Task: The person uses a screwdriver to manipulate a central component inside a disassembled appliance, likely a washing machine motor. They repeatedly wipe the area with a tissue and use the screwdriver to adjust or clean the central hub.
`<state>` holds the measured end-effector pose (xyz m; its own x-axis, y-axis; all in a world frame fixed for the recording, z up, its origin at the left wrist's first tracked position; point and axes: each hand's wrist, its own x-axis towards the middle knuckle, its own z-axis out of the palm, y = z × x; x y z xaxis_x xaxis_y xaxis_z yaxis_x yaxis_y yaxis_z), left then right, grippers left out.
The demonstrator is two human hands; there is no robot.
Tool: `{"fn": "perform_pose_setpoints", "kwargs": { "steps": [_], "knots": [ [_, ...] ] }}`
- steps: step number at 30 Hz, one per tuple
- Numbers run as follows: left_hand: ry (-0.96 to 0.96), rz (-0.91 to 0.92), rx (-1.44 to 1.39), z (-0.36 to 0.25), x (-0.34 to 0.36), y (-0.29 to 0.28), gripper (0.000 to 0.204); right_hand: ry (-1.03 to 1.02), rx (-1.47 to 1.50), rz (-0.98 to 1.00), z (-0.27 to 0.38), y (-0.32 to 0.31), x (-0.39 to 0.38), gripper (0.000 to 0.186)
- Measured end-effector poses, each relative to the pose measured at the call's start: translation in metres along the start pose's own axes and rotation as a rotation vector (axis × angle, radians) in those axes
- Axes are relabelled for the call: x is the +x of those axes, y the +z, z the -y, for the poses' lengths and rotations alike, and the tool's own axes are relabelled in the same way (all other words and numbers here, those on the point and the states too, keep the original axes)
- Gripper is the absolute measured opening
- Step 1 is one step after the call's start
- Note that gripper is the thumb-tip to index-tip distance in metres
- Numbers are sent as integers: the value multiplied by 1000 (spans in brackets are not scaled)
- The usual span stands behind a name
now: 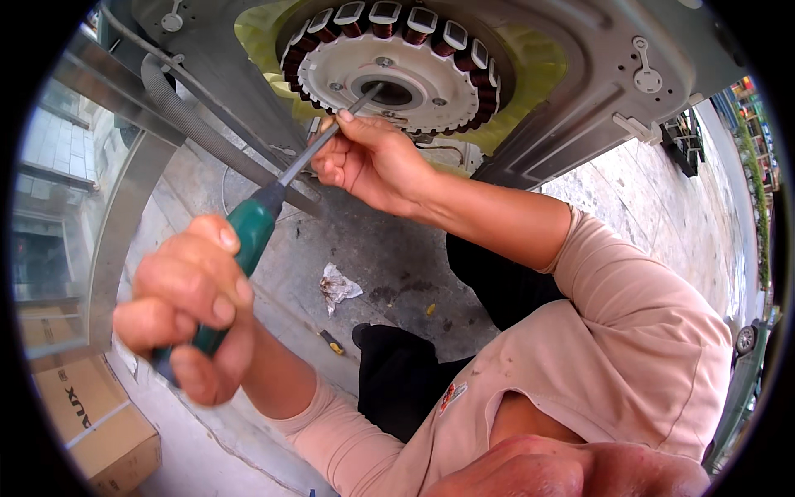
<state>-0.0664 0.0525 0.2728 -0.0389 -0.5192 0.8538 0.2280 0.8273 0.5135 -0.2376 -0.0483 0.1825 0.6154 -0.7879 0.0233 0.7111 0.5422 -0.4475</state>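
My left hand [195,302] is wrapped round the green and dark handle of a long screwdriver [252,228]. Slightly blurred, this hand sits at the lower left. Closer to the tip, my right hand [373,157] pinches the metal shaft between thumb and curled fingers. The shaft slants up to the right, its tip at the dark centre hole of a round motor stator [348,74]. Copper coils with white caps ring the stator's white plastic body, and several bolts surround its hub. It is mounted in the grey metal housing [538,149] of an appliance.
A grey corrugated hose [186,116] runs down the housing's left side. On the floor lie a crumpled, stained tissue [338,287] and a small yellow and black tool [332,342]. A cardboard box [95,422] stands at lower left, below a metal-framed glass panel [58,207].
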Motion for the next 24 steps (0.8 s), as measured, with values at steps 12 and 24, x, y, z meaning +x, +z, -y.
{"fn": "perform_pose_setpoints", "kwargs": {
  "steps": [12, 24],
  "knots": [
    [-96, 102, -114, -9, 38, -23, 14, -26, 46, 66, -4, 13, 8, 30],
    [-63, 216, 1, -26, 33, -8, 21, 52, 108, 89, -6, 24, -6, 28]
  ]
}}
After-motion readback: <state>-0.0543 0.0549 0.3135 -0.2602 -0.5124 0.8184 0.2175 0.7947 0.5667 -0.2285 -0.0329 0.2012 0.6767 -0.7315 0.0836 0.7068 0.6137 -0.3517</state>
